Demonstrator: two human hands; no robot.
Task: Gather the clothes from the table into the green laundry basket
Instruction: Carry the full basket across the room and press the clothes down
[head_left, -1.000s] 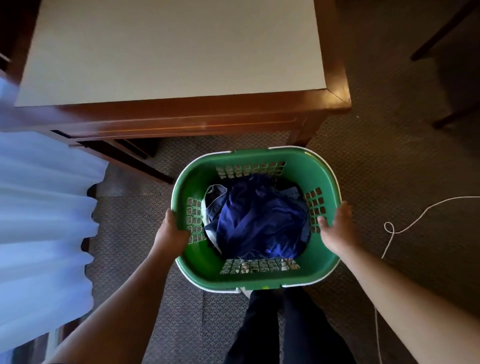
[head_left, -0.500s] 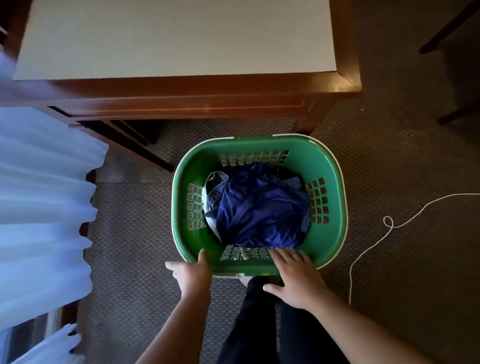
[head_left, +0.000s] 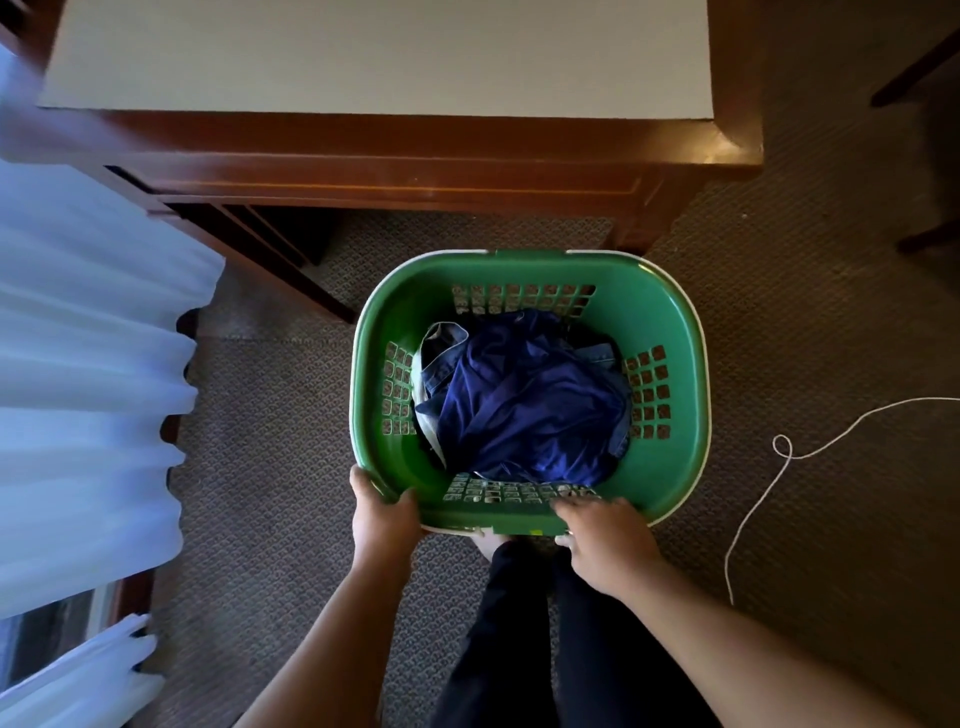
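Carpet (head_left: 270, 415) bears green laundry basket (head_left: 670, 312) holding clothes (head_left: 519, 400).

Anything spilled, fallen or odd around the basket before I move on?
Nothing spilled: the clothes sit inside the green laundry basket, and the visible table top is bare. One oddity: a loose white cord loops across the carpet right of the basket, a possible trip hazard.
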